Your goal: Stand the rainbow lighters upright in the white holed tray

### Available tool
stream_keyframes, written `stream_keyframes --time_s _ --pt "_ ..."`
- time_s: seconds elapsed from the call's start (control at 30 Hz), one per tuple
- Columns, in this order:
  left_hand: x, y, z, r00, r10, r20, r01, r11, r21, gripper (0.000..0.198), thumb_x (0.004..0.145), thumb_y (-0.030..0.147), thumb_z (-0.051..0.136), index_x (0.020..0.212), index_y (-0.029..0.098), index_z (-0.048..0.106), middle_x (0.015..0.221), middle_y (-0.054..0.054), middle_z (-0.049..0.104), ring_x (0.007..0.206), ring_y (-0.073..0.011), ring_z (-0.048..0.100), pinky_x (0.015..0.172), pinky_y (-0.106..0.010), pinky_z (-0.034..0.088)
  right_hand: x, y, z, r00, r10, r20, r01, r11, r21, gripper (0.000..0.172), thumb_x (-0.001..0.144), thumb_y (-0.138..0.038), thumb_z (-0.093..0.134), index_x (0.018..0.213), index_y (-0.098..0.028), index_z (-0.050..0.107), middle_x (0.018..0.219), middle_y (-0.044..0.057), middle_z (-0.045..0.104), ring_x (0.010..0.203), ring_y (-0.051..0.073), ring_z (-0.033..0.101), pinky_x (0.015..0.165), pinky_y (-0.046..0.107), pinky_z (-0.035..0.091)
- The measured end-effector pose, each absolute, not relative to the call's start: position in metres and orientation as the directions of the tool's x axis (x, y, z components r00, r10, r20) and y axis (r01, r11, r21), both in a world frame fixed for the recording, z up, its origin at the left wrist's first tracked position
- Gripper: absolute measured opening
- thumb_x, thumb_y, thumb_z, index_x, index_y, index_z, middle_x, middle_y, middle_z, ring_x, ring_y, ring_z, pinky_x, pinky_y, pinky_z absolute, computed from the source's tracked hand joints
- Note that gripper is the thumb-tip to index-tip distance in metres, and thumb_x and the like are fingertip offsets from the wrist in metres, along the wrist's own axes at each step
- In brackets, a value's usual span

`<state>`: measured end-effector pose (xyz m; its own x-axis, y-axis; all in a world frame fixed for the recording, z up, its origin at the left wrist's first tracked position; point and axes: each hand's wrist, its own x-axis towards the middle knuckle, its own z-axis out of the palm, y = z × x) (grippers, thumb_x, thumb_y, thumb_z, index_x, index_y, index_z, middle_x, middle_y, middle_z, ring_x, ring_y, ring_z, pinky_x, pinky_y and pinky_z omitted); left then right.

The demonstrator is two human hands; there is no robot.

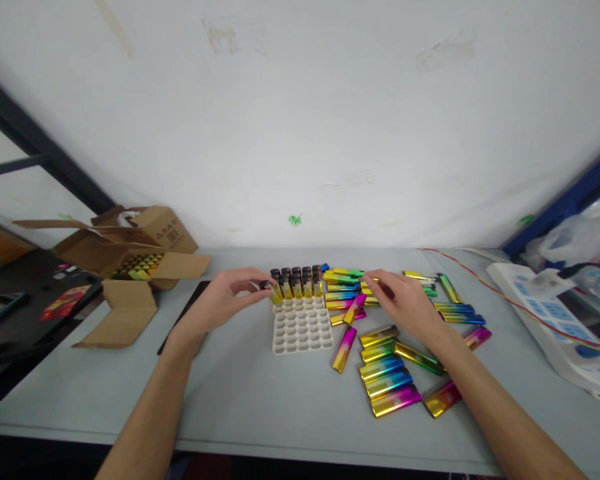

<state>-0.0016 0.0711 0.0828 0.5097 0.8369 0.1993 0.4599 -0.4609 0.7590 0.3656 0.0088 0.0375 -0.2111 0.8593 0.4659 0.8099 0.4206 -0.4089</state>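
A cream tray (301, 330) with rows of round holes lies on the grey table (240, 393). Its far rows hold upright lighters (300, 280) with black tops. My left hand (225, 297) pinches a yellow lighter (274, 291) at the tray's far left corner. Reaching over the pile of shiny rainbow-coloured lighters (387, 373) to the right of the tray, my right hand (405, 303) has its fingers curled, and a pink and yellow lighter (355, 308) lies at its fingertips. I cannot make out whether it grips one.
An open cardboard box (130, 257) with more lighters inside stands at the left. A dark flat object (187, 310) lies beside my left wrist. A white power strip (550, 317) and an orange wire (480, 277) run along the right. A white wall stands close behind.
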Motion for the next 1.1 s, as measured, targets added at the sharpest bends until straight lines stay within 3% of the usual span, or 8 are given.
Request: stream_keyframes --time_s 0.17,0.3,0.43,0.67,0.83,0.97,1.1 --pt "0.000 0.073 0.078 0.538 0.823 0.179 0.573 -0.514 0.638 0.030 0.093 0.048 0.068 0.105 0.023 0.081 0.107 -0.006 0.079 0.089 -0.0211 0.074 0.086 -0.034 0.062 0.367 0.010 0.036 -0.212 0.856 0.472 0.813 0.423 -0.401 0.028 0.109 -0.036 0.047 0.108 -0.021 0.071 0.091 0.005 0.079 0.075 0.021 0.072 0.072 0.032 0.050" --pt "0.002 0.071 0.082 0.594 0.796 0.118 0.563 -0.516 0.645 0.028 0.094 0.046 0.066 0.100 0.023 0.082 0.104 -0.005 0.079 0.091 -0.0204 0.074 0.086 -0.030 0.062 0.374 0.011 0.039 -0.224 0.851 0.474 0.817 0.429 -0.385 0.027 0.109 -0.034 0.048 0.108 -0.020 0.071 0.094 0.005 0.079 0.077 0.021 0.073 0.073 0.031 0.050" --pt "0.001 0.071 0.082 0.601 0.794 0.087 0.569 -0.502 0.651 0.029 0.094 0.046 0.065 0.099 0.023 0.082 0.103 -0.005 0.080 0.091 -0.0213 0.075 0.087 -0.031 0.062 0.385 0.012 0.044 -0.173 0.836 0.521 0.845 0.397 -0.358 0.025 0.107 -0.034 0.051 0.105 -0.020 0.071 0.082 0.003 0.076 0.067 0.019 0.069 0.068 0.029 0.049" --pt "0.003 0.074 0.063 0.511 0.854 0.101 0.578 -0.428 0.695 0.032 0.092 0.047 0.067 0.116 0.025 0.070 0.103 -0.004 0.079 0.089 -0.0219 0.076 0.088 -0.037 0.064 0.394 0.014 0.046 -0.109 0.828 0.549 0.875 0.343 -0.343 0.026 0.106 -0.034 0.052 0.104 -0.019 0.072 0.071 0.001 0.070 0.061 0.018 0.065 0.065 0.029 0.046" --pt "0.002 0.077 0.057 0.464 0.883 0.078 0.581 -0.369 0.725 0.041 0.088 0.052 0.071 0.117 0.027 0.058 0.101 -0.005 0.077 0.084 -0.0232 0.077 0.079 -0.039 0.065 0.390 0.016 0.043 -0.172 0.884 0.434 0.844 0.359 -0.398 0.025 0.107 -0.034 0.051 0.113 -0.020 0.071 0.084 0.004 0.075 0.069 0.020 0.068 0.070 0.031 0.050" --pt "0.001 0.081 0.054 0.429 0.898 0.099 0.605 -0.367 0.706 0.054 0.081 0.059 0.076 0.110 0.026 0.045 0.093 -0.005 0.077 0.082 -0.0265 0.077 0.074 -0.041 0.064 0.387 0.018 0.037 -0.301 0.889 0.344 0.810 0.429 -0.400 0.027 0.106 -0.033 0.053 0.125 -0.021 0.067 0.106 0.009 0.075 0.082 0.022 0.071 0.079 0.036 0.054" --pt "0.003 0.084 0.053 0.444 0.887 0.127 0.638 -0.413 0.650 0.067 0.073 0.063 0.081 0.114 0.026 0.044 0.086 -0.002 0.074 0.069 -0.0233 0.073 0.067 -0.038 0.061 0.391 0.020 0.036 -0.374 0.865 0.334 0.788 0.486 -0.377 0.024 0.106 -0.028 0.053 0.123 -0.022 0.068 0.112 0.009 0.072 0.096 0.024 0.070 0.090 0.040 0.055"
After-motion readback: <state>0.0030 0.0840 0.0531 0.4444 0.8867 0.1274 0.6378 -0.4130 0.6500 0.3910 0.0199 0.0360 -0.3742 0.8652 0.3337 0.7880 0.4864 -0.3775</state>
